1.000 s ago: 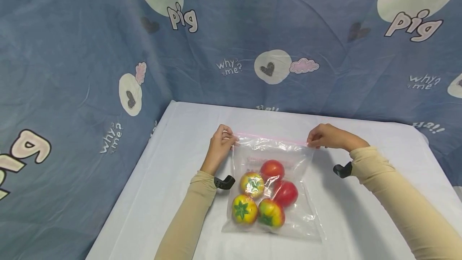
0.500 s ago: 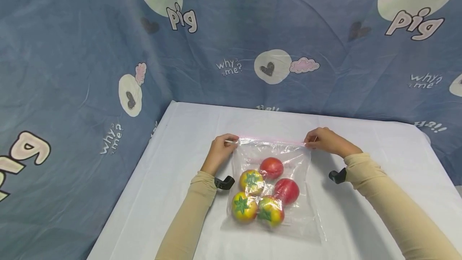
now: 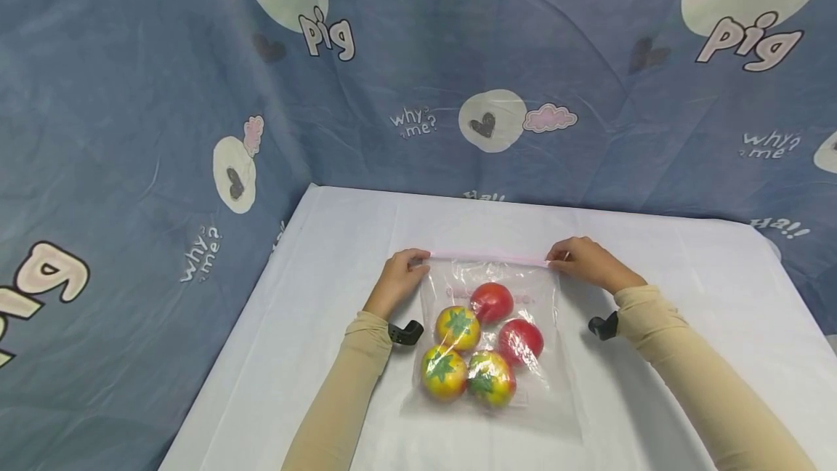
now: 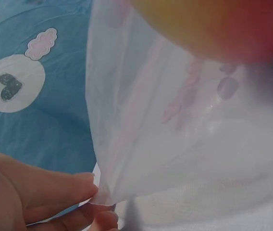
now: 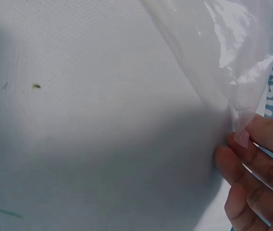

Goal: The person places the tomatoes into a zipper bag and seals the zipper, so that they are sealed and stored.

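Observation:
A clear zip bag (image 3: 543, 405) with a pink top strip (image 3: 487, 258) lies on the white table. Inside are several tomatoes: red ones (image 3: 492, 302) showing no leaves and yellow-red ones (image 3: 443, 373) with green star-shaped tops. My left hand (image 3: 396, 283) pinches the bag's upper left corner; the left wrist view shows thumb and fingers (image 4: 55, 192) on that corner. The upper right corner is pinched by my right hand (image 3: 591, 262). In the right wrist view a pink tip of the strip (image 5: 242, 139) pokes out between thumb and fingers.
The white-covered table (image 3: 261, 398) extends around the bag. Behind and to the left hangs a blue printed curtain (image 3: 392, 57). A black wrist device (image 3: 407, 333) sits on the left wrist, another (image 3: 603, 326) on the right.
My right hand has shifted slightly left and nearer, and my left hand a little nearer, both keeping the corners. The bag's top edge has come nearer too; the tomatoes have shifted slightly.

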The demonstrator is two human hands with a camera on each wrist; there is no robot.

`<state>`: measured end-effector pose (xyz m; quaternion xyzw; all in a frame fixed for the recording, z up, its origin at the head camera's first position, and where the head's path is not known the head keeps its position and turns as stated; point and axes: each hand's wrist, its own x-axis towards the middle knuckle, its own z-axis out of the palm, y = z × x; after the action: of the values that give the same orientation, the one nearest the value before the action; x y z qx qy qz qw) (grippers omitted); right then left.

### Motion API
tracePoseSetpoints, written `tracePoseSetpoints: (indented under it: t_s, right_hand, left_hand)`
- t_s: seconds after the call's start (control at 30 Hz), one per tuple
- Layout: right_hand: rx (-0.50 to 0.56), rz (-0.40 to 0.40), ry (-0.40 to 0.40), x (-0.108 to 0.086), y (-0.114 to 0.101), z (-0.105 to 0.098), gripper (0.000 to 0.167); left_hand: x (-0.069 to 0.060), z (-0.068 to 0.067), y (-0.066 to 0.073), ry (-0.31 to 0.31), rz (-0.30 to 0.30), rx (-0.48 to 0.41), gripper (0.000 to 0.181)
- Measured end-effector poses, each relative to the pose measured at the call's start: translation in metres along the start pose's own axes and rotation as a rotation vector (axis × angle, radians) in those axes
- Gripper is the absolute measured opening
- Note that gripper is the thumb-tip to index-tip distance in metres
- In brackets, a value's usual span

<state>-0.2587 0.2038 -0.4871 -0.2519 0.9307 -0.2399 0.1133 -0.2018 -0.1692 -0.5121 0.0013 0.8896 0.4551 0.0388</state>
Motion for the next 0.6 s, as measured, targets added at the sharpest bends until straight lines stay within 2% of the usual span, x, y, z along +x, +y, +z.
tracePoseSetpoints:
  t_s: [0.27, 0.6]
  right_hand:
    - [-0.006, 0.055, 0.033, -0.003, 0.001, 0.007, 0.012]
    - [0.009, 0.086, 0.108, -0.021, -0.004, 0.015, 0.033]
  left_hand:
    - [0.002, 0.001, -0.003, -0.014, 0.033, 0.043, 0.038]
    - [0.000, -0.001, -0.003, -0.005, 0.068, 0.074, 0.041]
